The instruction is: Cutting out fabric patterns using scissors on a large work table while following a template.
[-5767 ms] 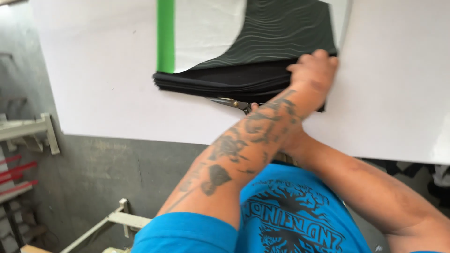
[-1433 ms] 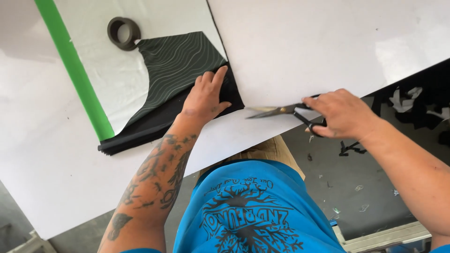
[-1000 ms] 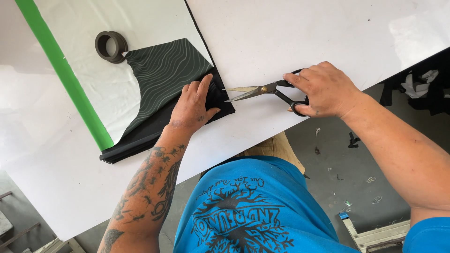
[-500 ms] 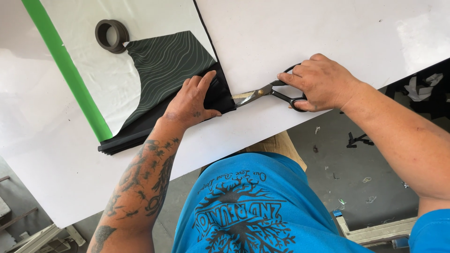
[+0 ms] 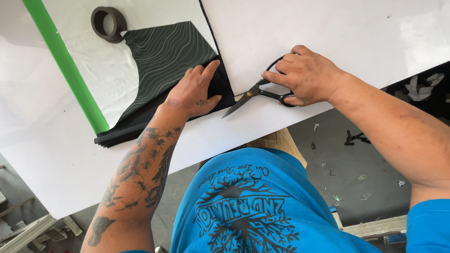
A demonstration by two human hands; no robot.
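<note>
- I see a stack of black fabric (image 5: 161,70) lying flat on the white table (image 5: 328,28), its top sheet printed with thin, pale wavy lines like contour marks.
- The stack's upper edge curves inward, its right edge runs straight, and along the lower edge the many thin layers show as fine, slightly fanned black lips.
- My left hand (image 5: 194,91) lies flat and open on the lower right corner of the fabric, fingers spread and pressing the layers down; the forearm is tattooed.
- My right hand (image 5: 304,75) is closed around the black loop handles of a pair of scissors (image 5: 258,93), fingers curled through and over them.
- The scissors rest on the table just right of the fabric corner; the dull metal blades look shut, with a brass-coloured pivot, and point toward the left hand, the tip near the fabric but apart from it.
- A bright green strip (image 5: 65,65) runs diagonally across the white sheet to the left of the fabric.
- A dark ring-shaped roll of tape (image 5: 108,23) sits at the fabric's upper tip, touching or just beside it.
</note>
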